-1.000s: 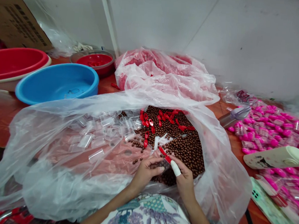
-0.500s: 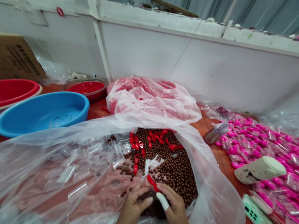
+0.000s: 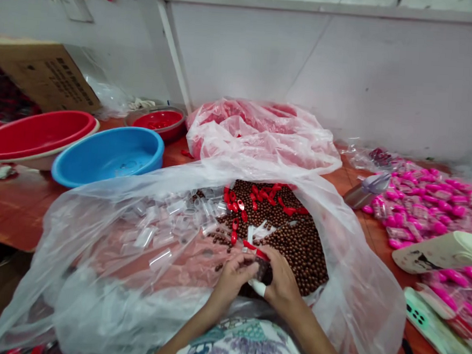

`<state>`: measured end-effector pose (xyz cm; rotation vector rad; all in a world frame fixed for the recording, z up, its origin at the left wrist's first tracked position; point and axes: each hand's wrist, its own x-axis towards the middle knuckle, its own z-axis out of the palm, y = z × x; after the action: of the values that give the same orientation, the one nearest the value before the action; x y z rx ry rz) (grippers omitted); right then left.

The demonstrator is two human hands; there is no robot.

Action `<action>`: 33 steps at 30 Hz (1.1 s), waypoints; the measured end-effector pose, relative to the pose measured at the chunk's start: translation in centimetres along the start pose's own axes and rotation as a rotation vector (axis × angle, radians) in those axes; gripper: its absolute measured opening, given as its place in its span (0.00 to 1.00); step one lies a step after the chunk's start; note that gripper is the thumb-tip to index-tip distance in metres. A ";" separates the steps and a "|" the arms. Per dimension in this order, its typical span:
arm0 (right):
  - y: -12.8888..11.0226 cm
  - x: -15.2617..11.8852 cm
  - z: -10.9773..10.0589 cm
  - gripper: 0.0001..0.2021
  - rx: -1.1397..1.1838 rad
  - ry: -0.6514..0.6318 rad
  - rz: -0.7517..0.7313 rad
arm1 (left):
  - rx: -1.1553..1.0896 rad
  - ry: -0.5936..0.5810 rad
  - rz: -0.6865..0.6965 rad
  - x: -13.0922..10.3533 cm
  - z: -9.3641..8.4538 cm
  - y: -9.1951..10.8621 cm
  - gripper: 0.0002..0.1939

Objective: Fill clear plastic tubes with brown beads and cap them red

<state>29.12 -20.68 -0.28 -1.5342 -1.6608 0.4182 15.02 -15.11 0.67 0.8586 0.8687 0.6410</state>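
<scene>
In the head view, the right hand [image 3: 283, 283] is closed on a red cap [image 3: 255, 250], whose free end points away past the fingers, perhaps to keep it clear of them. The left hand [image 3: 235, 278] sits just beside it, thumb and fingers close together; whether it grips anything is hard to tell. Both hands are over brown beads [image 3: 306, 260], likely so that dropped ones land back among them. A plastic bag [image 3: 374, 311] rises around the beads on the desk [image 3: 19, 213], probably stopping them rolling off. Clear tubes [image 3: 173, 209] lie left of the beads, seemingly within easy reach.
</scene>
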 end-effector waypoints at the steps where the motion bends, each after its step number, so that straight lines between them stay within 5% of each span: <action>1: -0.3 0.1 0.0 0.31 0.006 0.008 0.015 | -0.082 -0.011 -0.050 -0.1 0.2 0.4 0.23; 5: -1.2 0.0 0.4 0.29 -0.034 0.028 -0.003 | -0.364 -0.074 -0.167 -0.3 1.1 1.4 0.31; 13: -0.9 -0.9 1.2 0.30 -0.117 -0.039 -0.153 | -0.508 -0.173 -0.353 0.1 1.1 1.3 0.30; 18: -1.2 -1.2 1.1 0.30 -0.120 -0.008 -0.159 | -0.507 -0.043 -0.313 0.1 0.9 0.7 0.19; 26: -1.7 -0.7 0.5 0.34 -0.205 -0.079 -0.112 | -0.378 -0.118 -0.300 -0.1 0.6 0.1 0.21; 33: -1.4 -0.5 0.7 0.30 -0.273 -0.053 -0.257 | -0.341 -0.072 -0.236 -0.4 0.8 -0.6 0.22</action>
<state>27.63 -21.24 0.17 -1.4830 -1.9904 0.0987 15.57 -16.03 0.57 0.4604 0.7544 0.5278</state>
